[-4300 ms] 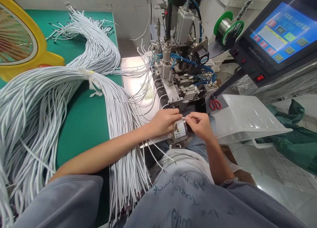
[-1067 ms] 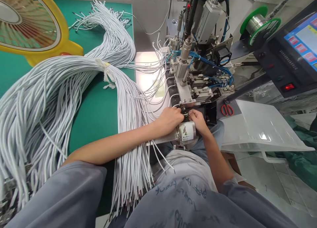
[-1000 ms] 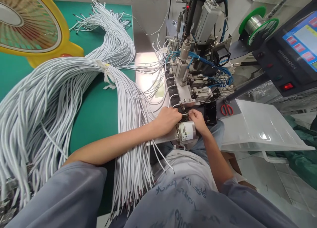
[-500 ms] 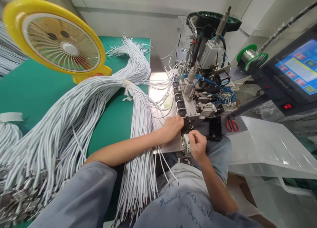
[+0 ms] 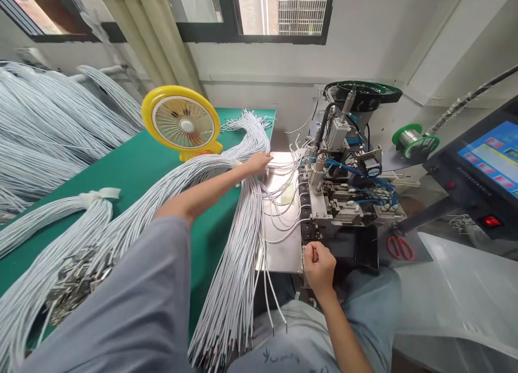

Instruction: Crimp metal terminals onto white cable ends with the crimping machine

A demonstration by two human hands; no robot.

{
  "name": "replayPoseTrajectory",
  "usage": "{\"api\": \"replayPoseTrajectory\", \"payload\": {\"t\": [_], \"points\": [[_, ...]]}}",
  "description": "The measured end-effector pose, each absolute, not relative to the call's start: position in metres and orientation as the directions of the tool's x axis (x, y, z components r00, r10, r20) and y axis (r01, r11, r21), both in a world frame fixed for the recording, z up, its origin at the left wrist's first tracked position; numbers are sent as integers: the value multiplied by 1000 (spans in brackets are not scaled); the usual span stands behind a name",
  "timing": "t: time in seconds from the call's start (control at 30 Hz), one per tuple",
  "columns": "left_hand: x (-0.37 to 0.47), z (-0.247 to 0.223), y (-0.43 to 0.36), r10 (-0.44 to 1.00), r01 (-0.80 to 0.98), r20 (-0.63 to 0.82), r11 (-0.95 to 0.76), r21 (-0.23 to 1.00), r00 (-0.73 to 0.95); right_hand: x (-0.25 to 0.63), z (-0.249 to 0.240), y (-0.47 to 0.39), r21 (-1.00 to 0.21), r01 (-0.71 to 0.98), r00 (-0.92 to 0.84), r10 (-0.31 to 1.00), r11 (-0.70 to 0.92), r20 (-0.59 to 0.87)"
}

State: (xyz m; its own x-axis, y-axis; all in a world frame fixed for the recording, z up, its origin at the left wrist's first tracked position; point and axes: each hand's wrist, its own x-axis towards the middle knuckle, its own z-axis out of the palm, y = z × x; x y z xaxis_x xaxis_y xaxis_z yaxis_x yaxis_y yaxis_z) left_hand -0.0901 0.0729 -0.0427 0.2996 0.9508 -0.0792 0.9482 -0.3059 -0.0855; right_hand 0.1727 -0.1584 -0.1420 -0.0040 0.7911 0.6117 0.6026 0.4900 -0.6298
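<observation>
My left hand (image 5: 259, 163) reaches over a thick bundle of white cables (image 5: 243, 216) beside its tie. Its fingers are closed at cables that run right toward the machine, and appear to pinch a white cable. My right hand (image 5: 319, 262) is curled closed at the front corner of a metal plate (image 5: 279, 251), below the machine's row of dark slots; what it holds, if anything, is hidden. Several white cable ends sit in the side of the machine (image 5: 324, 189) and curve back across the plate. The bundle's lower ends hang toward my lap.
A yellow fan (image 5: 180, 119) stands on the green table (image 5: 133, 170). More tied white cables (image 5: 52, 219) lie left. Right of the machine are a wire spool (image 5: 410, 141), red-handled scissors (image 5: 400, 248), a black bin (image 5: 366, 249) and a control screen (image 5: 491, 151).
My left hand has left the machine's front slots and moved up and left to the cable bundle. Another cable now curves from the near slots. My right hand stays closed nearby. The view has tilted up.
</observation>
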Motion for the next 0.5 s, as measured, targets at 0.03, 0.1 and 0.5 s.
{"api": "replayPoseTrajectory", "payload": {"t": [0.03,0.1,0.5], "points": [[-93,-46,82,940,940,-111,-333,-74,324,172,-142,-158,-632,599,-1,789,492,614],[-94,-51,99,920,929,-169,-366,-46,354,172,-142,-158,-633,593,1,786,497,618],[-79,-60,151,960,950,-178,-164,265,215,166,-148,-156,-598,620,-8,766,508,642]]}}
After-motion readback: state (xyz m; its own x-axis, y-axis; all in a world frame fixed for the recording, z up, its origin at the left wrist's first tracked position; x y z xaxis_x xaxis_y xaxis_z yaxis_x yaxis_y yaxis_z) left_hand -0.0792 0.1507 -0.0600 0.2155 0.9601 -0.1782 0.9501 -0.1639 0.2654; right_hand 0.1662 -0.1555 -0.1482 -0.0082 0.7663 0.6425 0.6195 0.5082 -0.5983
